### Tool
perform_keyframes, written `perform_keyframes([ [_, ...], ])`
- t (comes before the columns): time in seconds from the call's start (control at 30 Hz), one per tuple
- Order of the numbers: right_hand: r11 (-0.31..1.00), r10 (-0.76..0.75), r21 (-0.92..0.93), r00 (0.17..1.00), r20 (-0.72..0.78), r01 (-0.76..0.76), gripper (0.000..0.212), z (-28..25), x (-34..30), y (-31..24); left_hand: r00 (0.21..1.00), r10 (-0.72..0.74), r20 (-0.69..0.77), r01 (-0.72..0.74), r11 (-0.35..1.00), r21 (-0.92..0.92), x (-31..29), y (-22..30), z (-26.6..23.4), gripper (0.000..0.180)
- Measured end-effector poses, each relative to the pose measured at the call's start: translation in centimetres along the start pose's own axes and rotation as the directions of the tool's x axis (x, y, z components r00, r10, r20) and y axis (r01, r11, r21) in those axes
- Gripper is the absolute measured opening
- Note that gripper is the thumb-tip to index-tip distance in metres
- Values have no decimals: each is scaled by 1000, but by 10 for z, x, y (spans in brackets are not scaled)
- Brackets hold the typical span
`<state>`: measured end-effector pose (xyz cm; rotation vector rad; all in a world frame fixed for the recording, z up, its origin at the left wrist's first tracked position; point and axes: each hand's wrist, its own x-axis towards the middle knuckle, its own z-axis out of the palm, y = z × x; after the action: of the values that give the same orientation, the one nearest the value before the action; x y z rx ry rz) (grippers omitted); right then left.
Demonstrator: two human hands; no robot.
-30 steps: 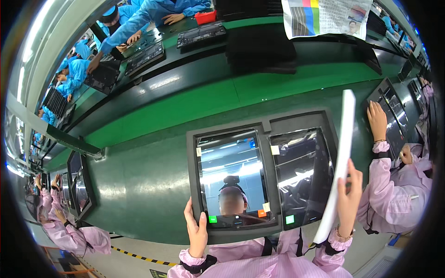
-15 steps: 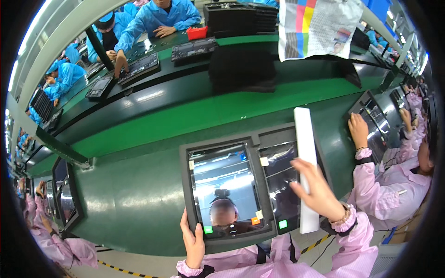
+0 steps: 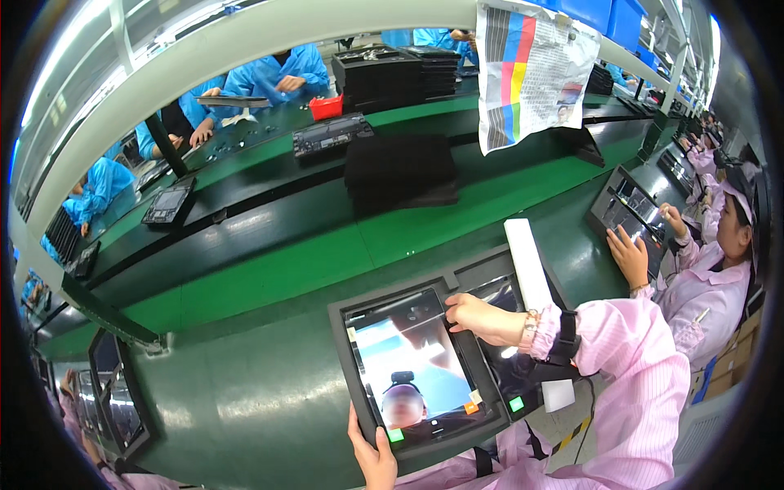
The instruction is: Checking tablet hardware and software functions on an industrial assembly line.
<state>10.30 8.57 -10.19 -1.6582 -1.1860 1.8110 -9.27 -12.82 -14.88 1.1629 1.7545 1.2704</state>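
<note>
A tablet-like screen with a bright picture lies in the left bay of a black tray on the green bench. Small pale and orange tabs and a green sticker mark its edges. My left hand grips the tray's near left edge, thumb on top. At the screen's upper right corner is my right hand, fingers bent and close together; whatever they pinch is hidden. Beneath my right wrist, a dark glossy panel fills the right bay. A long white bar lies along the tray's right side, partly covered by my forearm.
Beyond the green bench, a dark conveyor carries opened devices and a black pad stack. A printed sheet hangs from the overhead rail. On the right, a co-worker in pink handles another tray; another tray stands left.
My right hand has left the white bar and reached across to the screen's upper right corner. My left hand keeps its hold on the tray. The whole view has shifted.
</note>
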Motion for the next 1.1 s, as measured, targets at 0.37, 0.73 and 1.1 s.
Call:
perform_keyframes([
  [0.37, 980, 65, -179, 986, -157, -93, 24, -3, 22, 3, 998, 53, 37, -50, 995, -83, 2, -20, 2, 50],
  [0.73, 938, -167, 329, 975, 146, 111, 18, -4, -16, 7, 997, 70, 35, -68, 996, -58, -2, -15, 5, 51],
  [1.1, 656, -559, 609, 829, -5, 446, 24, -2, -76, 9, 974, 213, 78, -182, 939, -292, 12, 27, -12, 56],
])
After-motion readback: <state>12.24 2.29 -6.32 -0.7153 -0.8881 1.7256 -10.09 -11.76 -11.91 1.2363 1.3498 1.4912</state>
